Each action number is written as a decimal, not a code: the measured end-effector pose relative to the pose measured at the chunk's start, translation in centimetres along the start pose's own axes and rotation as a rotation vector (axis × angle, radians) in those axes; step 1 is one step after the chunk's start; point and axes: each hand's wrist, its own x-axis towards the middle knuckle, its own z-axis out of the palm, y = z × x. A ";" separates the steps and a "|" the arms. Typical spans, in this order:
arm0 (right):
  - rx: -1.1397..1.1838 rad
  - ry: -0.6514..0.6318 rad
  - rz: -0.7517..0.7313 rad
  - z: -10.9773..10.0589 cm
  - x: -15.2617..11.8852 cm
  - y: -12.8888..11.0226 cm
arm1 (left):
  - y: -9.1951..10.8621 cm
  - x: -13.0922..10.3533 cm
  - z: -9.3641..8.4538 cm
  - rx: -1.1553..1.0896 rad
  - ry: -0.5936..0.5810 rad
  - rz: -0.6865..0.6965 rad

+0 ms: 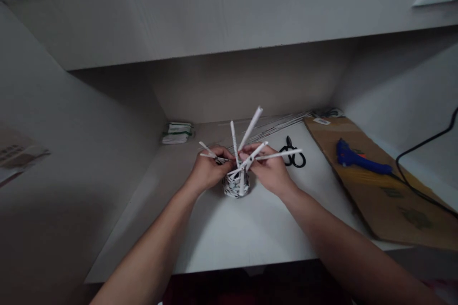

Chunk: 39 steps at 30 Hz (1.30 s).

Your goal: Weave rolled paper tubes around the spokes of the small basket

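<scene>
A small woven basket of rolled paper tubes (234,188) stands on the white desk, with several white paper tubes (252,125) sticking up and outward from its rim. My left hand (211,167) is closed on tubes at the basket's left rim. From the right, my right hand (268,167) pinches tubes at the upper rim, its fingertips close to those of my left hand. The fingertips are partly hidden behind the tubes.
Black-handled scissors (294,155) lie right of my right hand. A blue glue gun (363,159) with a black cord rests on a cardboard sheet (379,209). Long thin tubes (279,124) lie along the back, and a white-green packet (177,132) sits back left.
</scene>
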 end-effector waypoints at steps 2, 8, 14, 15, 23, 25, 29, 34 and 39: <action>-0.035 -0.006 0.105 -0.1 0.3 0.2 | -0.1 0.1 0.0 -0.028 0.026 -0.008; -0.093 -0.060 0.144 -0.2 0.1 0.0 | -0.1 0.3 0.0 -0.044 0.157 -0.178; -0.232 -0.037 -0.010 0.1 -0.4 -0.1 | 0.2 -0.1 0.7 0.049 0.231 -0.168; -0.259 -0.033 -0.025 0.1 -0.5 -0.3 | 0.3 -0.2 0.8 0.067 0.229 -0.153; -0.460 -0.013 -0.098 0.3 -1.4 -2.0 | 0.3 -0.6 1.4 0.153 0.221 -0.088; -0.509 0.027 -0.089 0.2 -1.3 -1.7 | 0.2 -0.7 1.5 0.164 0.215 -0.055; -0.426 0.064 -0.097 0.2 -0.9 -0.8 | 0.3 -0.9 1.9 0.145 0.216 -0.027; -0.032 0.030 0.014 0.2 -0.1 0.0 | 0.2 -0.9 2.3 0.109 0.193 -0.001; -0.202 0.065 -0.036 -0.1 0.2 0.6 | 0.2 -1.1 2.5 0.154 0.201 0.008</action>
